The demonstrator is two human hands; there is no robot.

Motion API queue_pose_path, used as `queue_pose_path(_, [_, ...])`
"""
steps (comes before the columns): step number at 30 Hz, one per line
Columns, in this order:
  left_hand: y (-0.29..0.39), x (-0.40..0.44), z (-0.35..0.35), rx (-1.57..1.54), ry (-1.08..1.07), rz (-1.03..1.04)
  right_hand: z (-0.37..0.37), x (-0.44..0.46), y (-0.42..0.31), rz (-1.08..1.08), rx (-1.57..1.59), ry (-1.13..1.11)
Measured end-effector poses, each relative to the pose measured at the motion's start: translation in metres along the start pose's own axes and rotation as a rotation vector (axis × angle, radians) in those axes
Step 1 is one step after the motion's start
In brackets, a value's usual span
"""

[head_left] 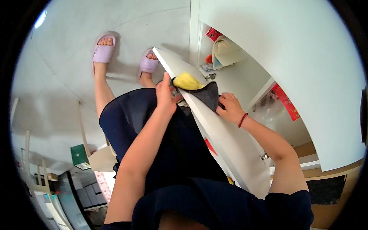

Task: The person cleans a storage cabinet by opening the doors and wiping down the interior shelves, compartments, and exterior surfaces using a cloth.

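Standing open above pale floor (69, 76) is a white door (234, 140).

I read bright, diffuse indoor light | glare: a white spot (40, 19) at the floor's (69, 84) upper-left edge | shadows: soft, beside the slippers (102, 54); cabinet (306, 76) interior dimmer | lens: strong fisheye, black rim, cabinet's outer edge bowed | small items by the floor's lower-left edge: I find them soft

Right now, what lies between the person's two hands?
In the head view, a yellow-and-gray cloth lies between the left hand and right hand, draped over the edge of the white door.
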State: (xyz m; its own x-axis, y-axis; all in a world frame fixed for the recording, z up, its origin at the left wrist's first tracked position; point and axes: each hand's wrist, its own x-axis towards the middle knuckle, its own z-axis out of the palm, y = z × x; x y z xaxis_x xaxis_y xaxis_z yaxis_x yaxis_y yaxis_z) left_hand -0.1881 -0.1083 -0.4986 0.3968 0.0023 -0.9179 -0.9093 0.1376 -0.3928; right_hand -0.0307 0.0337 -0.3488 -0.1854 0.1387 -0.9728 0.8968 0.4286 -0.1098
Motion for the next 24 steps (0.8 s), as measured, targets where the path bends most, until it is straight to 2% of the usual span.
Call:
queue_pose_path(1, [-0.002, -0.006, -0.001, -0.008, -0.066, -0.062, 0.009, -0.002, 0.003, -0.085, 0.035, 0.108])
queue_pose_path(2, [-0.006, -0.008, 0.000, -0.018, -0.126, -0.130, 0.014, 0.003, -0.010, -0.106, 0.234, 0.107])
queue_pose_path(3, [-0.021, 0.004, -0.005, -0.163, -0.319, -0.073, 0.020, 0.012, -0.034, -0.126, 0.434, 0.110])
queue_pose_path(4, [-0.017, -0.008, 0.002, -0.167, -0.306, -0.104, 0.024, 0.031, -0.050, -0.274, 0.493, 0.139])
queue_pose_path(6, [-0.020, 0.001, -0.012, -0.180, -0.301, -0.107, 0.038, 0.074, -0.072, -0.261, 0.717, 0.153])
queue_pose_path(7, [-0.018, -0.002, -0.013, -0.219, -0.358, -0.172, 0.060, 0.104, -0.058, -0.234, 0.515, 0.146])
queue_pose_path(8, [-0.011, -0.017, -0.008, -0.199, -0.309, -0.214, 0.076, 0.132, -0.049, -0.091, 0.451, 0.133])
queue_pose_path(10, [-0.011, -0.018, -0.009, -0.157, -0.289, -0.218, 0.102, 0.175, -0.011, 0.033, 0.484, 0.254])
queue_pose_path(12, [-0.011, -0.017, -0.012, -0.107, -0.280, -0.214, 0.120, 0.181, 0.048, 0.178, 0.366, 0.296])
queue_pose_path(13, [-0.012, -0.017, -0.012, -0.075, -0.266, -0.203, 0.117, 0.167, 0.074, 0.294, 0.238, 0.177])
queue_pose_path(14, [-0.013, -0.019, -0.012, -0.047, -0.252, -0.195, 0.104, 0.150, 0.091, 0.470, 0.047, -0.069])
queue_pose_path(15, [-0.014, -0.022, -0.008, -0.045, -0.232, -0.197, 0.106, 0.127, 0.103, 0.500, -0.104, -0.052])
queue_pose_path(16, [-0.013, -0.025, -0.003, -0.045, -0.213, -0.196, 0.094, 0.109, 0.097, 0.493, -0.115, -0.106])
queue_pose_path(18, [-0.014, -0.021, 0.000, -0.055, -0.206, -0.179, 0.073, 0.091, 0.066, 0.261, -0.116, -0.023])
queue_pose_path(20, [-0.019, -0.014, -0.005, -0.059, -0.222, -0.168, 0.079, 0.101, 0.034, -0.212, -0.045, 0.339])
queue_pose_path(22, [-0.018, -0.016, -0.002, -0.078, -0.197, -0.191, 0.089, 0.151, -0.007, -0.407, 0.281, 0.371])
queue_pose_path(24, [-0.018, -0.018, -0.003, -0.084, -0.176, -0.209, 0.084, 0.206, -0.031, -0.216, 0.495, -0.026])
